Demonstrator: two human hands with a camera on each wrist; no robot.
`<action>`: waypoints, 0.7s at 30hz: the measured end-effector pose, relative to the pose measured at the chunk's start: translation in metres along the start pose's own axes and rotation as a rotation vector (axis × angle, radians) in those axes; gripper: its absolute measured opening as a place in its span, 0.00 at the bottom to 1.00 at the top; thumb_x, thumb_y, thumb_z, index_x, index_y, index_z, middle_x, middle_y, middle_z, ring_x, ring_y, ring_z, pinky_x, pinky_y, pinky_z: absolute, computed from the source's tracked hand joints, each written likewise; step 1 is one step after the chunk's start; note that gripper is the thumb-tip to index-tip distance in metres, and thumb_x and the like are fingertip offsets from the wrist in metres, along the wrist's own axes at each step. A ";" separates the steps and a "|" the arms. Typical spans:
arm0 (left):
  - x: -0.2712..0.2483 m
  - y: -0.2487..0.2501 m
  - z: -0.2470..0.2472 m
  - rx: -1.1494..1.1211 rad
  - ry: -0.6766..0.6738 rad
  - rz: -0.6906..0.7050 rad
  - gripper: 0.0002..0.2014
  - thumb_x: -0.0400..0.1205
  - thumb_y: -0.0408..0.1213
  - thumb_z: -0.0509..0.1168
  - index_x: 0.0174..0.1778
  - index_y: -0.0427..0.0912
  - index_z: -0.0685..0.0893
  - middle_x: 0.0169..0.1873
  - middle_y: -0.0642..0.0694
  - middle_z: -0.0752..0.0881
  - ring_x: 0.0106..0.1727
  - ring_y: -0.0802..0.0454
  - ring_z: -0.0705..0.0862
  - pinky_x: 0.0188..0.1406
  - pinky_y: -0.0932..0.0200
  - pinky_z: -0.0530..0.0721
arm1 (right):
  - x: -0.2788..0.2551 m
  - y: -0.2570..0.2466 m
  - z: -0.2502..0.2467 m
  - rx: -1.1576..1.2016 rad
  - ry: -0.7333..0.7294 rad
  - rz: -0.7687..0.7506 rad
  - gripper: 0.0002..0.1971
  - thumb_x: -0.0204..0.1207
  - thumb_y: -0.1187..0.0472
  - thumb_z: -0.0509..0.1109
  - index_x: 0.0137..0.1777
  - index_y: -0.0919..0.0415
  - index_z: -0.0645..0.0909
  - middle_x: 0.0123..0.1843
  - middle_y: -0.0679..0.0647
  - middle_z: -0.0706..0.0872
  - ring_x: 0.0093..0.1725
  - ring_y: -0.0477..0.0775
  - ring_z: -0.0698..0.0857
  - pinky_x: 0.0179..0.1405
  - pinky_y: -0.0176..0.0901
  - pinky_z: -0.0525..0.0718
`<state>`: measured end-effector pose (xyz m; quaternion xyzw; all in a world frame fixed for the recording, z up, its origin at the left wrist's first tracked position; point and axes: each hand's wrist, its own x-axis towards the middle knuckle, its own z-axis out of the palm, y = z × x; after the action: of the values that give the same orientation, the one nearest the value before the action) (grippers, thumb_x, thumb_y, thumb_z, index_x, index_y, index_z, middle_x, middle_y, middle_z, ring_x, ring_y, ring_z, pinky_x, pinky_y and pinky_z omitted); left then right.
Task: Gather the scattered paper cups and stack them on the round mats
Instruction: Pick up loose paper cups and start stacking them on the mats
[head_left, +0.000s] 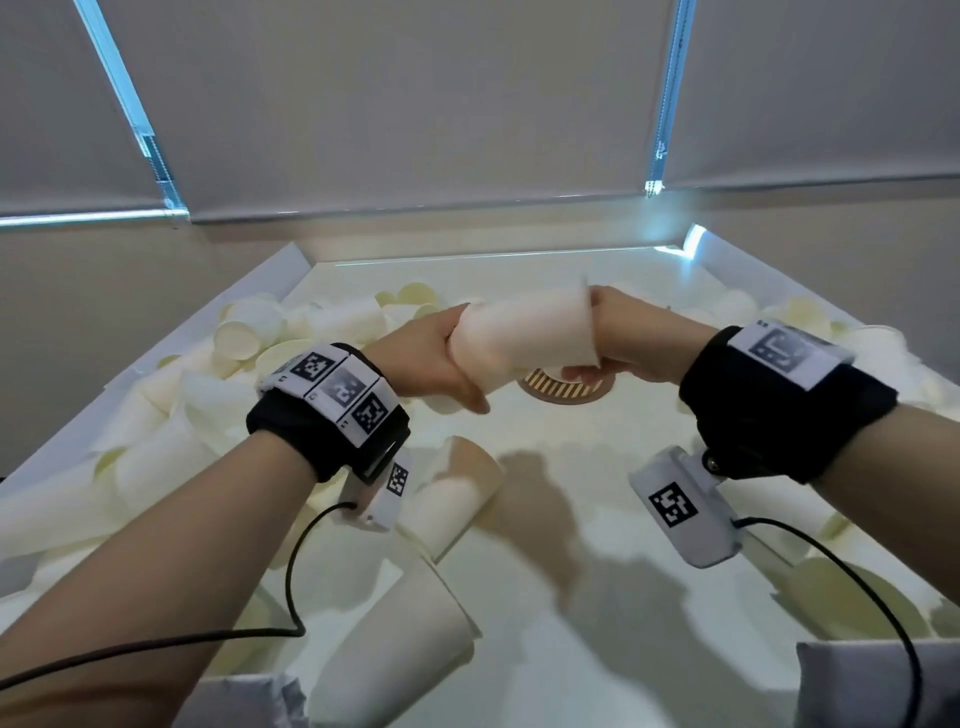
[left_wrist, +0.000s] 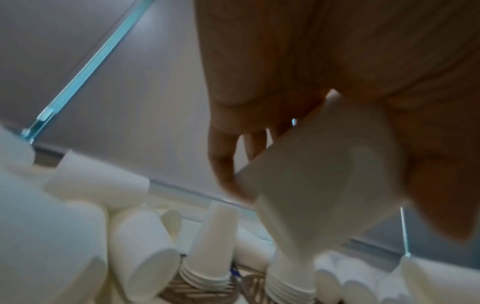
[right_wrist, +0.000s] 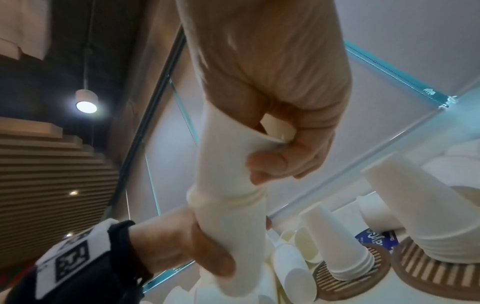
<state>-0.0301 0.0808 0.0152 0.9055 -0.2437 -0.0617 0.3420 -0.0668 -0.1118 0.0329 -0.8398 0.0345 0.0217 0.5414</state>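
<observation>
On the left side of the white tray (head_left: 291, 260) we see a big pile of loose paper cups (head_left: 249, 332) lying on their sides. Next comes our left hand (head_left: 431, 358). Its fingers are curled tight around the narrow end of the held cups (head_left: 524, 332), which are pushed one inside the other and lie sideways in the air above the tray. Our right hand (head_left: 623, 332) grips the wide end of the same cups, with the thumb (right_wrist: 262, 166) pressed on the outside and the other fingers tucked inside the open rim.

Just under the held cups a round mat (head_left: 566, 387) with wooden slats lies flat on the tray floor. From the right wrist view we see two mats side by side, each with a short stack (right_wrist: 345, 246) standing on it mouth down. More cups lie along the right side of the tray (head_left: 878, 338). A black wristband (head_left: 779, 400) with square markers sits on each wrist.
</observation>
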 end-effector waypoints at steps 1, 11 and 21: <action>-0.002 0.002 0.001 -0.023 0.008 0.008 0.36 0.63 0.28 0.80 0.64 0.55 0.76 0.51 0.52 0.84 0.48 0.55 0.83 0.41 0.65 0.83 | 0.001 0.001 0.002 -0.095 0.002 -0.002 0.11 0.78 0.70 0.63 0.58 0.68 0.80 0.34 0.61 0.79 0.23 0.53 0.79 0.14 0.32 0.75; -0.013 -0.001 0.000 -0.260 0.336 -0.107 0.37 0.50 0.48 0.79 0.58 0.51 0.80 0.51 0.48 0.87 0.52 0.48 0.86 0.52 0.47 0.87 | -0.065 -0.012 0.051 -0.013 -0.048 0.116 0.27 0.83 0.47 0.52 0.72 0.68 0.61 0.50 0.61 0.76 0.37 0.63 0.86 0.32 0.49 0.84; -0.022 -0.008 0.004 -0.275 0.225 -0.181 0.31 0.55 0.43 0.77 0.56 0.52 0.80 0.46 0.51 0.86 0.48 0.52 0.85 0.46 0.54 0.85 | -0.093 0.050 0.107 -0.374 -0.459 0.062 0.17 0.68 0.63 0.78 0.51 0.75 0.81 0.46 0.69 0.87 0.39 0.52 0.79 0.38 0.43 0.76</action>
<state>-0.0470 0.0947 0.0058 0.8696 -0.1108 -0.0232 0.4806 -0.1637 -0.0319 -0.0493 -0.8966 -0.0680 0.2335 0.3700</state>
